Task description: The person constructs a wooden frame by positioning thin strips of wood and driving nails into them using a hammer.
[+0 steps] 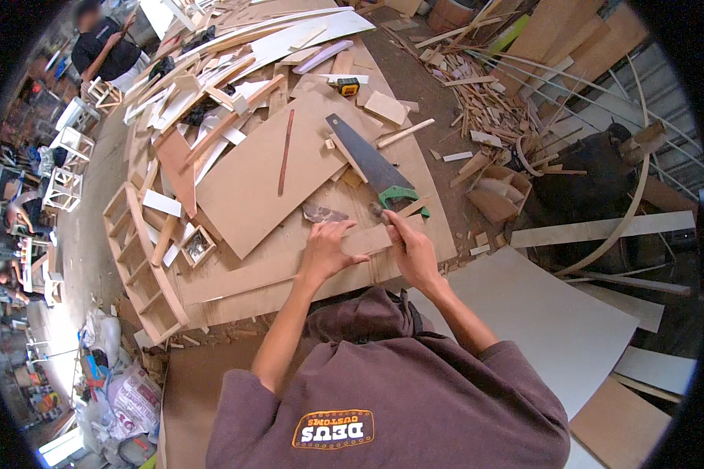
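Note:
My right hand (413,254) is closed round the handle of a hammer, and its dark, rounded head (377,210) points away from me over the workbench. Level with it, my left hand (330,248) has its thumb and fingers apart, beside a pale wooden strip (374,239) between the two hands. Just beyond the left fingertips lies a crumpled clear plastic bag (323,213); what is in it is too small to tell. A handsaw (371,162) with a green handle rests farther away, its handle close to my right hand.
On the workbench (235,295), a large brown board (250,184) carries a thin reddish stick (286,152). A ladder-like wooden frame (145,266) lies at the left edge. Beyond are a tape measure (347,86) and heaped offcuts. Scrap wood (481,109) covers the floor at right. Another person (102,47) stands far left.

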### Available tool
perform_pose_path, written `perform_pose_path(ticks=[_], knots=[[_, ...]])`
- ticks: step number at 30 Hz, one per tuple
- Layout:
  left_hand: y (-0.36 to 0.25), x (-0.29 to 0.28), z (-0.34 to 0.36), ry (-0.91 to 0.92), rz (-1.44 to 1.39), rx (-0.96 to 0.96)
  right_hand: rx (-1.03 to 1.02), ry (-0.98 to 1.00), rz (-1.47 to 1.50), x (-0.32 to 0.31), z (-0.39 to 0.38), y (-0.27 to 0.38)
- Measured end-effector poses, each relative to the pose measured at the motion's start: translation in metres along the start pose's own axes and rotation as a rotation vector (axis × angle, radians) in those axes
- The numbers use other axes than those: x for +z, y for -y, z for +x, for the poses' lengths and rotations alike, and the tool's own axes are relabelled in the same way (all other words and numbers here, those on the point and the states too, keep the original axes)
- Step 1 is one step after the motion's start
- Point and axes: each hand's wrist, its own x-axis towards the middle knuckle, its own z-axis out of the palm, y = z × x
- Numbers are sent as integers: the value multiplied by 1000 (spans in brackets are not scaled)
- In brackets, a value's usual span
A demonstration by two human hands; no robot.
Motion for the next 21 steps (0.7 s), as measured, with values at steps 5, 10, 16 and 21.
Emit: perform_pose_path(ticks=[5, 10, 16, 21], knots=[[28, -62, -48, -2, 64, -191, 269, -27, 101, -6, 4, 8], [98, -108, -117, -123, 108, -505, 177, -71, 49, 28, 11, 6], [145, -166, -173, -533, 21, -573, 153, 286, -27, 110, 54, 84], [211, -211, -225, -758, -282, -782, 22, 568, 69, 231, 105, 103]])
